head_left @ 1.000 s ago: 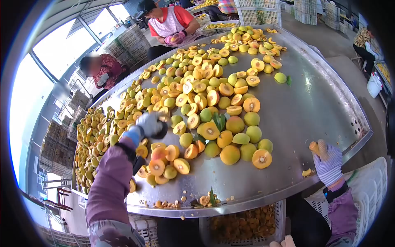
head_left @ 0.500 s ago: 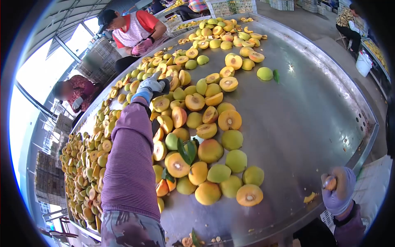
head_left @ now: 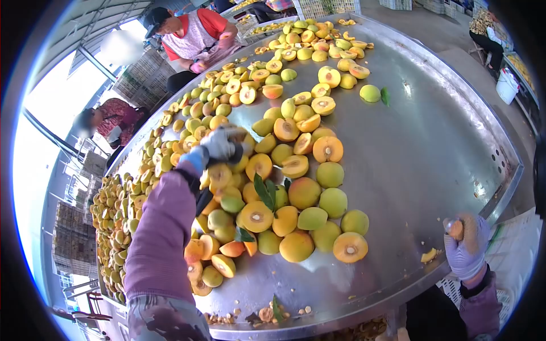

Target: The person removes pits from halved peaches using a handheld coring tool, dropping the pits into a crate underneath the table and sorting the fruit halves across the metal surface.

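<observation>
My left hand (head_left: 223, 145), in a grey-white glove with a blue cuff, reaches over the heap of halved peaches (head_left: 285, 129). Motion blurs it, but its fingers look stretched out across the fruit, with a dark patch at the palm side. Around it lie yellow-green halves, some cut side up with pits showing, and a leafy sprig (head_left: 265, 192). At the table's right front edge my right hand (head_left: 471, 241), in a pale gloved wrap, is closed around a tool with a rounded brown wooden handle end (head_left: 454, 229); the rest of the tool is hidden.
The fruit lies on a metal table (head_left: 398, 187) with a raised rim. Scraps and pits (head_left: 266, 314) sit along the front edge. Across the table a person in a red top (head_left: 196, 37) works; another in a patterned top (head_left: 118, 122) sits further left. Stacked crates (head_left: 74, 230) stand at left.
My left hand has drawn back towards me and down, and several peach halves have shifted to the near left of the heap. My right hand stays closed at the table's edge.
</observation>
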